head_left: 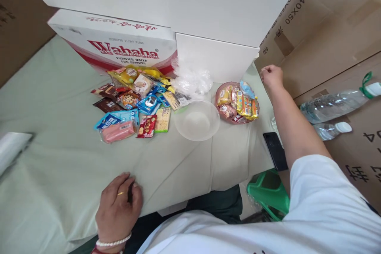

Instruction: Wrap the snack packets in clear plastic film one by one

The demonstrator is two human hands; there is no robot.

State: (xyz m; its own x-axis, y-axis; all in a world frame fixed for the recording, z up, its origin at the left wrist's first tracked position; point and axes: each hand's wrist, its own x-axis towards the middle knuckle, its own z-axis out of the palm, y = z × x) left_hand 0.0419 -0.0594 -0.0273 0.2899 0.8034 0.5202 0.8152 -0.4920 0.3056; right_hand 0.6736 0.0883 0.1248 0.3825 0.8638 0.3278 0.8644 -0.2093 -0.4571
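Note:
My left hand rests on the cloth near the table's front edge, its fingers curled loosely and nothing visible in them. My right hand is stretched out at the far right edge, fingers bent together; whatever they may hold is hidden. Nearest to it is a pink bowl with several wrapped snacks. Beside that stands a translucent plastic bowl with no snacks in it. Farther left lies a pile of packaged snacks, including a pink pack, a red packet and a blue packet.
A Wahaha carton and white panels stand behind the snacks. Crumpled clear plastic lies before them. On the right are a black phone, water bottles, cardboard and a green stool.

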